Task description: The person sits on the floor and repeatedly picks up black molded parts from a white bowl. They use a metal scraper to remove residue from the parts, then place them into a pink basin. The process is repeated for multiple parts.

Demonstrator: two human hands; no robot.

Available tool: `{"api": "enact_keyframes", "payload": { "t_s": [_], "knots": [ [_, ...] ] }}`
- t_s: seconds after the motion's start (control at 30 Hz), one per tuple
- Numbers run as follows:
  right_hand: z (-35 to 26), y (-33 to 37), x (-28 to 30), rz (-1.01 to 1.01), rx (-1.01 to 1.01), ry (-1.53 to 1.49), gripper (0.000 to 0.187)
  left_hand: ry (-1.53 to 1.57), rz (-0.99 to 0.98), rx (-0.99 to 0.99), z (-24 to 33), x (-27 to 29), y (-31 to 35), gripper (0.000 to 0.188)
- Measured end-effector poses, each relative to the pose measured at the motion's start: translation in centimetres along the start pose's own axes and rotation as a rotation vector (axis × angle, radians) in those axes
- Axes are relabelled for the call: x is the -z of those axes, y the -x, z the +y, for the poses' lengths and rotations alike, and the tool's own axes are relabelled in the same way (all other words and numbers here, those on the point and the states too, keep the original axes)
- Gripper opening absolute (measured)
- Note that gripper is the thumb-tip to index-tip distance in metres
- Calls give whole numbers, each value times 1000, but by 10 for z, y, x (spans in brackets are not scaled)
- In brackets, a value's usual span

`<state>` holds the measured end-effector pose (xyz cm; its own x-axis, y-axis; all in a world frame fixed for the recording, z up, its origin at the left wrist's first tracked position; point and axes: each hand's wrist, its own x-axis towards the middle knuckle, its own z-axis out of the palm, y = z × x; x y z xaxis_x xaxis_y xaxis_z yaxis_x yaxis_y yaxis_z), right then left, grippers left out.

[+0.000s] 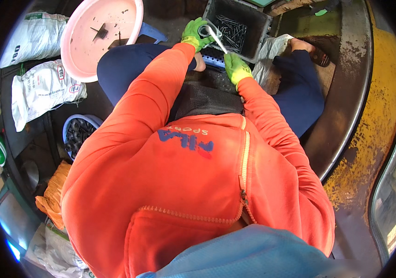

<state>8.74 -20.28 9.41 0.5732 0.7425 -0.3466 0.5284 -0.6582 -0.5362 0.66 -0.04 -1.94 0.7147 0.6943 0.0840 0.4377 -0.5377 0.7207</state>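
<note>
Both arms reach forward and converge from the shoulders, in orange sleeves. The left forearm (163, 76) slants to the right; the left hand (194, 36), gloved in green, is farther forward, its fingers curled in a grip. The right forearm (262, 104) slants to the left, the gloved right hand (237, 67) closed, near the left one but apart from it. The left leg (126, 65) and right leg (300, 90) are bent, knees spread wide on either side of the arms.
</note>
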Motion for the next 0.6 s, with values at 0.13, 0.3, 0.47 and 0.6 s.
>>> {"api": "enact_keyframes", "payload": {
  "t_s": [0.13, 0.3, 0.47, 0.6],
  "knots": [
    [-1, 0, 7, 49, 90, 19, 40, -50, 32, -43, -6, -5, -5, 74],
    [-4, 0, 12, 61, 67, 48, 40, 1, 35, -122, -11, -7, -7, 73],
    [-1, 0, 13, -19, 31, 27, 46, -9, 11, -53, -8, -6, -3, 83],
    [-5, 0, 18, -83, -25, 70, 48, 101, -46, 12, 3, 6, -3, 84]
  ]
}}
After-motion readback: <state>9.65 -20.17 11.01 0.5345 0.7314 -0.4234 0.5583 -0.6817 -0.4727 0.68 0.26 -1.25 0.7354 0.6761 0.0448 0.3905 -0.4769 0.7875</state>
